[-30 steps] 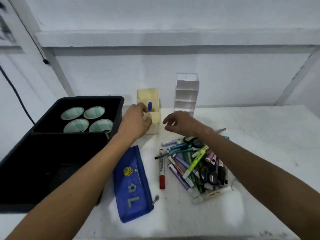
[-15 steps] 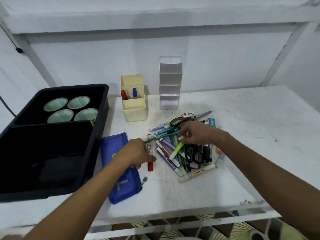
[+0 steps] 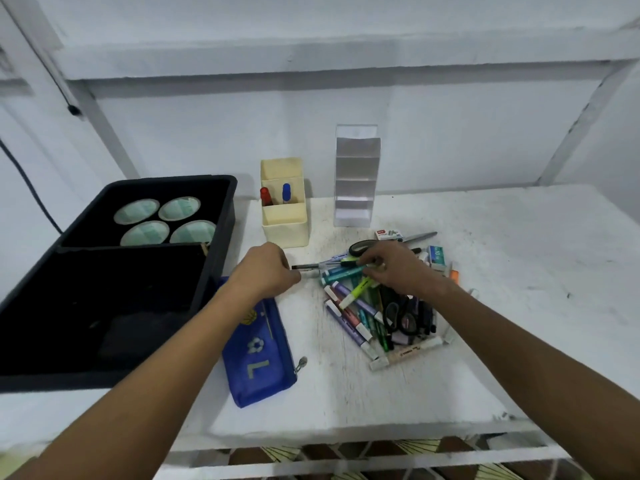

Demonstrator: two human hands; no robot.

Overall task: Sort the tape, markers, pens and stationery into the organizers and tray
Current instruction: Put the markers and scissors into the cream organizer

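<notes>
A pile of markers and pens point(image 3: 367, 317) lies on the white shelf point(image 3: 502, 306). My right hand point(image 3: 401, 268) reaches into its top and pinches a teal marker point(image 3: 341, 273). My left hand point(image 3: 265, 273) is just left of the pile with its fingers curled; the loose red marker no longer lies on the shelf, and a pale end shows at my fingertips. The yellow organizer point(image 3: 285, 233) holds a red marker point(image 3: 265, 195) and a blue marker point(image 3: 286, 192). The clear tiered organizer point(image 3: 356, 188) stands beside it. Several tape rolls point(image 3: 136, 211) sit in the black tray point(image 3: 225, 216).
A blue pencil case point(image 3: 259, 355) lies under my left forearm. Black-handled scissors point(image 3: 363, 247), a staples box point(image 3: 388, 234) and a small green box point(image 3: 437, 258) lie at the pile's far side. A thin black pen point(image 3: 310, 267) points left. The shelf's front edge is close.
My left hand left the yellow organizer, closed on the red marker on the shelf and rose toward the organizer. My right hand went into the pile and took hold of a teal marker.
</notes>
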